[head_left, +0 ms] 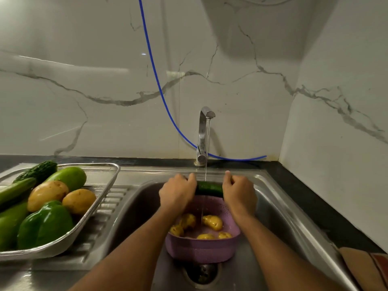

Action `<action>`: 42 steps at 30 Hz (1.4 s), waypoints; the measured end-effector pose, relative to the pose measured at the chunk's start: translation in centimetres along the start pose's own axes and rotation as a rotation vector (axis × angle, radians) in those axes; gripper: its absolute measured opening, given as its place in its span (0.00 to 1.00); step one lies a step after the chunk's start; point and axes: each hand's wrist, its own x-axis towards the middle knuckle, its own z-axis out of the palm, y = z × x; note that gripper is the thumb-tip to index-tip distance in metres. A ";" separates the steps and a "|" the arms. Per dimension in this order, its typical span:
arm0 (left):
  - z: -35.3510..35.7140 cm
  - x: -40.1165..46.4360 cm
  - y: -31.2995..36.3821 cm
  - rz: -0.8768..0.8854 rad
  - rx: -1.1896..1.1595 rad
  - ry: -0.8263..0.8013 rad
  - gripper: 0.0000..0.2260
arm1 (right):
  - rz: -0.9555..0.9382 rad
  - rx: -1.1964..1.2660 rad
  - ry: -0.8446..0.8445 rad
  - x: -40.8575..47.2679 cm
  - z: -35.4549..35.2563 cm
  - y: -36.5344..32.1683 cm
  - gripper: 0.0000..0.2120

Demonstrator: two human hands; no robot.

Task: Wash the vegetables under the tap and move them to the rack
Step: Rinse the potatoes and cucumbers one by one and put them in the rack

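Head view shows the steel sink (279, 208) in the middle, with the rack (109, 185) on its draining board to the left, already loaded with a green pepper (45, 224), potatoes and other green vegetables. In the sink stands a purple colander (201, 248) with some small potatoes (213, 222) still wet inside. Above the colander, the cucumber (210, 188) lies across, its long axis running left to right, directly under the thin stream from the tap (204, 133). The left hand (178, 192) grasps its left end and the right hand (239, 193) grasps its right end, both with fingers curled over it. The rack is to the left of both hands, so the left hand is the nearer one; I judge that the cucumber would travel leftward, more or less along its own length, to reach the rack.
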 end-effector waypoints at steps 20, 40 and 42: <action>-0.9 -1.6 1.1 0.344 -0.176 0.224 0.19 | -0.075 0.027 -0.012 0.1 -0.5 -0.2 0.23; -0.4 -5.2 3.4 0.523 0.494 -0.026 0.10 | 0.077 -0.003 -0.225 2.4 0.8 2.1 0.27; -1.7 -5.6 3.3 0.538 0.517 0.035 0.10 | 0.196 0.177 -0.193 2.3 0.3 1.1 0.33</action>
